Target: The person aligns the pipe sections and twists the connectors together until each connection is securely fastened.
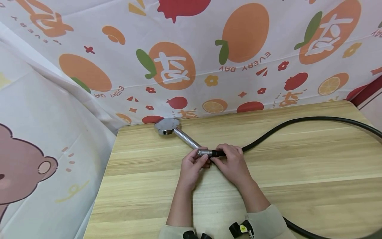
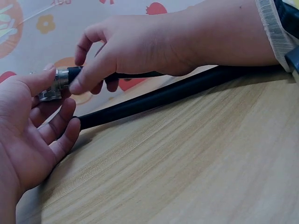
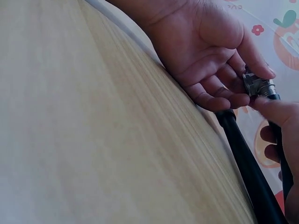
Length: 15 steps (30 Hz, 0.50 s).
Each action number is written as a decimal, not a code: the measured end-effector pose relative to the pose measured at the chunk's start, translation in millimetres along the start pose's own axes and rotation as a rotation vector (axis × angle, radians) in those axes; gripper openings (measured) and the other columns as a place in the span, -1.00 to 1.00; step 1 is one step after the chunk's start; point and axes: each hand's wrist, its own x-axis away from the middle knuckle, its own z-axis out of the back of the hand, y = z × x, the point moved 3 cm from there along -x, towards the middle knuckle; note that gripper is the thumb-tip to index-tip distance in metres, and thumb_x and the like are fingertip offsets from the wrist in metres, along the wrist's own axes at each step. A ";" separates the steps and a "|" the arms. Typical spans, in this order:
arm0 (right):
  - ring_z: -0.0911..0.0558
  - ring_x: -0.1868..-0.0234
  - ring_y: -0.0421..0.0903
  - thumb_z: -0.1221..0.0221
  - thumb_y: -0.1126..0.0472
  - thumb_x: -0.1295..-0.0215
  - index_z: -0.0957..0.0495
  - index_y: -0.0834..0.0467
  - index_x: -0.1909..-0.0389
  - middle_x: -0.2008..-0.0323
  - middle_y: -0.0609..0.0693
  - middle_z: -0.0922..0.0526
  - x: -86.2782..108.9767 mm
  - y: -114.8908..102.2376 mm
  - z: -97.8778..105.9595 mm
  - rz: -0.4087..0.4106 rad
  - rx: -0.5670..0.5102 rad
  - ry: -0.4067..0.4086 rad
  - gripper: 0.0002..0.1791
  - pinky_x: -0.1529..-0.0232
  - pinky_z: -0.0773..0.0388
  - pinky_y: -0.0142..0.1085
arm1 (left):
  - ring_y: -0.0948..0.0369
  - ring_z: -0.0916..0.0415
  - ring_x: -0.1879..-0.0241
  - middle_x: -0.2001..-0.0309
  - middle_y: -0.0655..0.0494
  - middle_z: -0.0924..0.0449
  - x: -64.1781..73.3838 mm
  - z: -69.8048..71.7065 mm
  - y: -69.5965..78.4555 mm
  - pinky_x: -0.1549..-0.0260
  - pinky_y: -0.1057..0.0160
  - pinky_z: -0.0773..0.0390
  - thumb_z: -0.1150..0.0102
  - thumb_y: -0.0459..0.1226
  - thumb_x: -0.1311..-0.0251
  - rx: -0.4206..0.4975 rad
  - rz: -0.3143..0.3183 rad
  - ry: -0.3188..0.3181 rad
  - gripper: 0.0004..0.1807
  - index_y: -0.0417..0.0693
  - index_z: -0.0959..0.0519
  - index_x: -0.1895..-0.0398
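Observation:
A small silver metal fitting [image 1: 205,152] sits between the thumb and fingers of my left hand [image 1: 191,170], which pinches it from the side. My right hand [image 1: 234,164] grips the black hose [image 1: 298,120] just behind its end, where it meets the fitting [image 2: 55,85]. The chrome shower head [image 1: 167,125] lies near the table's back edge. Its silver handle [image 1: 187,137] slants down toward my hands, which hide its lower end. Another stretch of hose [image 3: 245,161] runs below both hands in the right wrist view.
The hose loops off the table's right side and returns at the bottom right [image 1: 301,229]. Bare wood tabletop [image 1: 137,186] spreads around my forearms. A fruit-patterned cloth [image 1: 203,56] hangs behind the table, and a bear-printed cloth [image 1: 74,122] hangs at the left.

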 end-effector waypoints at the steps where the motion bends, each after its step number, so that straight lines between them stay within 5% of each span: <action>1: -0.67 0.20 -0.09 -0.49 0.13 -0.01 -0.58 0.09 0.19 0.27 -0.07 -0.72 -0.3 -0.4 0.6 0.003 -0.008 0.008 -0.63 0.00 -0.40 -0.08 | 0.15 -0.61 0.33 0.21 0.07 -0.66 -0.4 0.2 -0.5 0.31 0.25 -0.69 -0.18 -0.37 -0.32 -0.001 0.003 0.005 -0.66 -0.34 -0.52 -0.12; 8: -0.70 0.23 -0.10 -0.47 0.16 0.00 -0.69 0.08 0.26 0.31 -0.07 -0.76 -1.5 -1.4 4.4 0.018 -0.069 0.049 -0.74 0.03 -0.47 -0.07 | 0.17 -0.61 0.35 0.21 0.07 -0.66 -1.2 1.3 -2.0 0.32 0.25 -0.70 -0.16 -0.37 -0.33 0.005 0.016 0.020 -0.65 -0.36 -0.50 -0.13; 15: -0.70 0.17 -0.11 -0.42 0.14 -0.10 -0.73 0.05 0.16 0.24 -0.10 -0.76 -0.2 3.1 1.1 -0.014 -0.078 -0.006 -0.74 0.03 -0.43 -0.10 | 0.17 -0.61 0.31 0.14 0.02 -0.63 -0.8 2.1 -1.7 0.29 0.26 -0.70 -0.17 -0.37 -0.32 0.008 0.019 -0.002 -0.67 -0.29 -0.51 -0.12</action>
